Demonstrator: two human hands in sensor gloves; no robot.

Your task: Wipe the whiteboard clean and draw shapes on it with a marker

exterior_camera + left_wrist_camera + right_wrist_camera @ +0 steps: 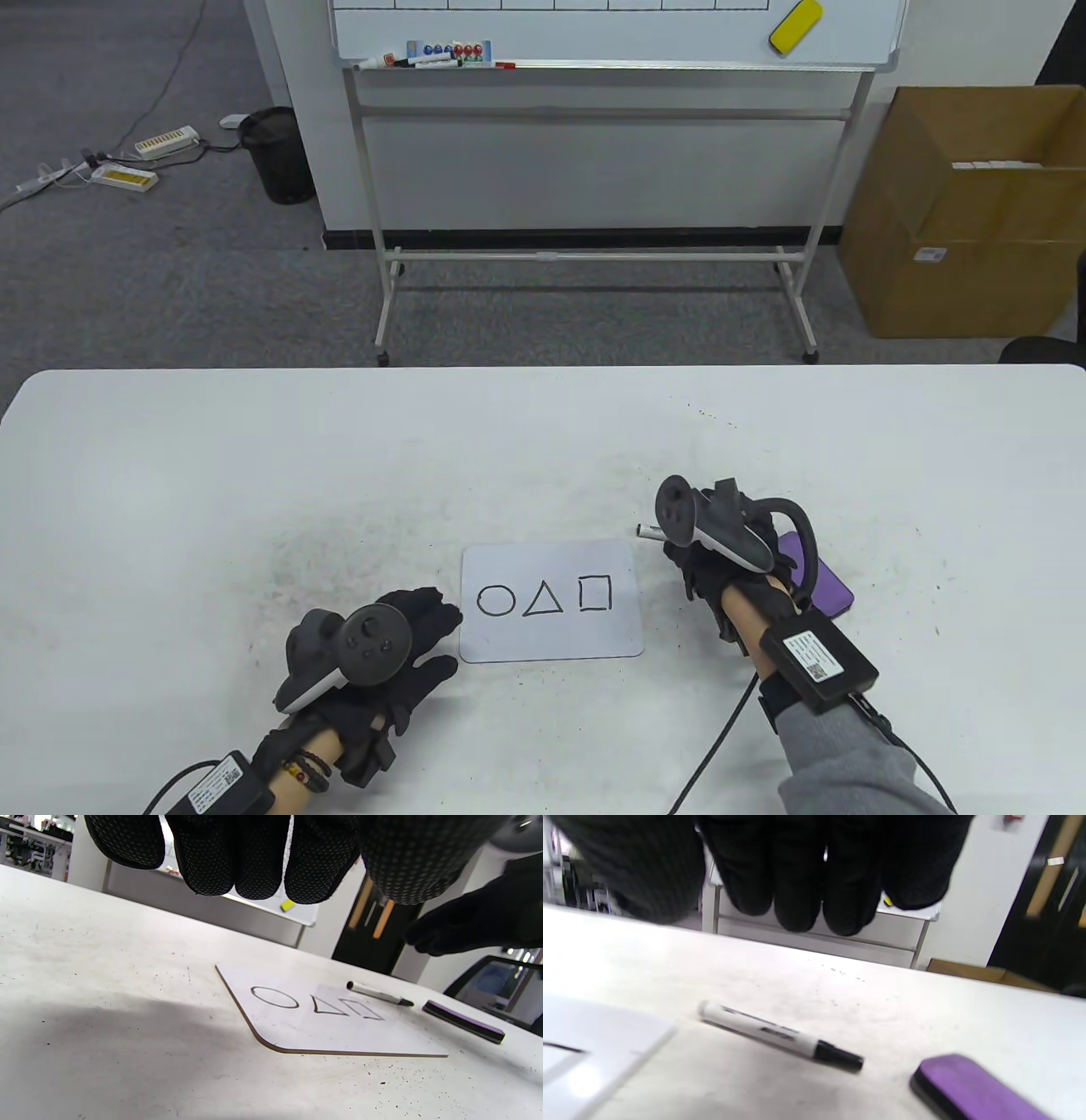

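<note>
White desk (pixel 254 475) carries the small whiteboard (pixel 550 645) with 3 drawn shapes, marker (pixel 780 1037) and purple eraser (pixel 971 1086) lying just right of it under the right hand (pixel 730 560), whose fingers seem relaxed and empty, the left hand (pixel 390 654) likewise, so drawing looks finished.

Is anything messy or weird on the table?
A little. The table has dark specks and grey smudges, mostly around the small whiteboard. Nothing looks broken or spilled. The marker and purple eraser lie loose beside the board, under the right hand. The circle, triangle and square look neat.
</note>
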